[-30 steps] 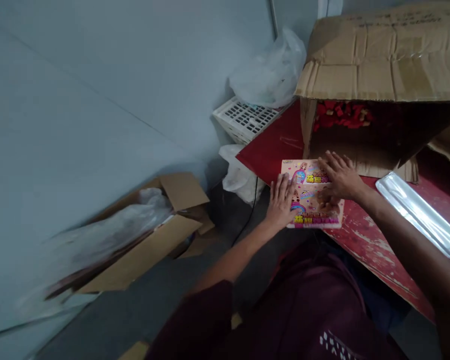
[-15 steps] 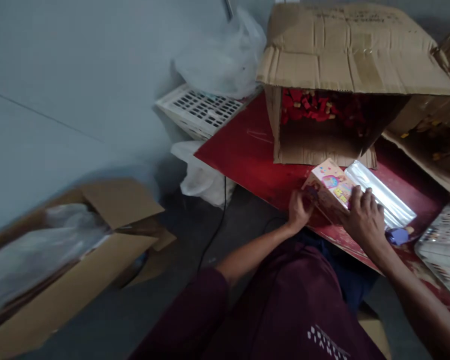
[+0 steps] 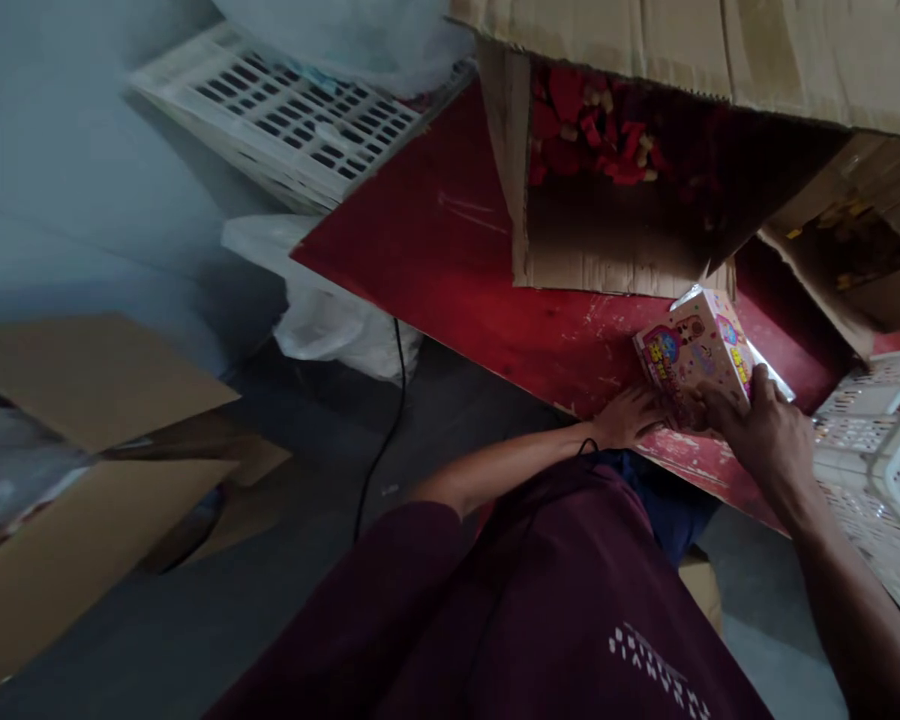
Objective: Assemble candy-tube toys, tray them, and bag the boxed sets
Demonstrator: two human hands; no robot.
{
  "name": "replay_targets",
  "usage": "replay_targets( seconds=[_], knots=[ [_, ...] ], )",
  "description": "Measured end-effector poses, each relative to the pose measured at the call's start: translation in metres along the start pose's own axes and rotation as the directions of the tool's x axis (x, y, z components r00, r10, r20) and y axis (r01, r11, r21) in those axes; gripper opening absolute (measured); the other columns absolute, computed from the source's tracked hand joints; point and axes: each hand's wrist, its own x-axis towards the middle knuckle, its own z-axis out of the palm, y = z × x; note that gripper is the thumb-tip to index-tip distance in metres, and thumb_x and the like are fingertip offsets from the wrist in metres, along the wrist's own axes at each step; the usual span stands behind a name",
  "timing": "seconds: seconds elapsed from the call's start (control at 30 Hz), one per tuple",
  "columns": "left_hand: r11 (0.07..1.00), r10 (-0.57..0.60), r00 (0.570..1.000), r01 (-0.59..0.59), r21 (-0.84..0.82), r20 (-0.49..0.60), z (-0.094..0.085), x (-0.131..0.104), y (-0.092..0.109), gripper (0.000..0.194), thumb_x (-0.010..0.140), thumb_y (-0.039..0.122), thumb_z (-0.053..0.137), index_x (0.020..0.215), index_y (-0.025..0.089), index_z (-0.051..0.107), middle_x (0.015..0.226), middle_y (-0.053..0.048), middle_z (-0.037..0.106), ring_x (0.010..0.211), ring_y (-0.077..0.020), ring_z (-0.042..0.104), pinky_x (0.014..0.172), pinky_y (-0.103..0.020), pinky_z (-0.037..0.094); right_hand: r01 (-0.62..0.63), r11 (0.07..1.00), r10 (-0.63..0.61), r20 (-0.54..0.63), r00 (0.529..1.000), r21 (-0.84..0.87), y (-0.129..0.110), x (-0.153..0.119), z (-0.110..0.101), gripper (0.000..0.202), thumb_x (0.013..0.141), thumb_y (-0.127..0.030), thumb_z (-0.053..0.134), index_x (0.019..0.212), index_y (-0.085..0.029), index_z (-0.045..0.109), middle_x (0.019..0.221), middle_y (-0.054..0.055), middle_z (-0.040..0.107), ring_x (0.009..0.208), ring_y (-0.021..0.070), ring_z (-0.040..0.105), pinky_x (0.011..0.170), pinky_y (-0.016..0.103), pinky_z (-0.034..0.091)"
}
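A small printed carton, pale pink with colourful pictures, is tilted above the red table. My right hand grips its lower right side, thumb and fingers on either side of a corner. Next to the carton's lower left end, my left hand lies at the table edge with its fingers stretched out, partly hidden near the carton. Behind the carton, a shiny silver packet shows only in part.
A large cardboard box holding red pieces stands open at the back. Another box with yellowish pieces is right of it. White plastic baskets flank the table. An open carton stands at left; a black cable hangs down.
The carton has been turned and tipped up, showing another face. My right hand now grips its corner, while my left hand has flattened out. The view has shifted closer.
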Motion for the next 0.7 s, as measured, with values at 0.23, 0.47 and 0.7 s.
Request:
replay_targets(
  seconds=[0.23, 0.47, 0.7],
  knots=[
    [1.0, -0.002, 1.0, 0.002, -0.009, 0.011, 0.0, 0.001, 0.0, 0.043, 0.103, 0.035, 0.047, 0.139, 0.016, 0.06, 0.139, -0.02, 0.059, 0.133, -0.0331, 0.049, 0.115, -0.055, 0.037, 0.005, 0.999, -0.013, -0.182, 0.983, -0.042, -0.009, -0.005, 0.02, 0.079, 0.098, -0.062, 0.044, 0.151, -0.003, 0.038, 0.13, 0.032, 0.059, 0.105, 0.0424, 0.065, 0.087, 0.055, 0.05],
    [0.992, 0.066, 0.996, -0.072, 0.102, 0.062, -0.002, -0.003, -0.013, 0.043, 0.102, 0.034, 0.052, 0.143, 0.024, 0.058, 0.14, -0.016, 0.06, 0.136, -0.032, 0.046, 0.117, -0.06, 0.031, -0.014, 0.999, 0.005, -0.209, 0.978, -0.044, -0.009, -0.011, 0.037, 0.087, 0.098, -0.063, 0.045, 0.156, -0.001, 0.031, 0.145, 0.035, 0.048, 0.124, 0.0461, 0.056, 0.099, 0.062, 0.044],
    [0.929, -0.369, 0.898, 0.348, -0.13, -0.237, 0.002, 0.032, -0.031, 0.029, 0.096, 0.025, 0.054, 0.121, 0.016, 0.066, 0.124, -0.015, 0.065, 0.126, -0.0325, 0.053, 0.115, -0.058, 0.036, 0.006, 1.0, -0.009, -0.231, 0.973, -0.016, -0.009, -0.021, 0.043, 0.078, 0.1, -0.058, 0.046, 0.164, -0.019, 0.026, 0.16, 0.029, 0.033, 0.136, 0.0478, 0.044, 0.105, 0.065, 0.038]
  ],
)
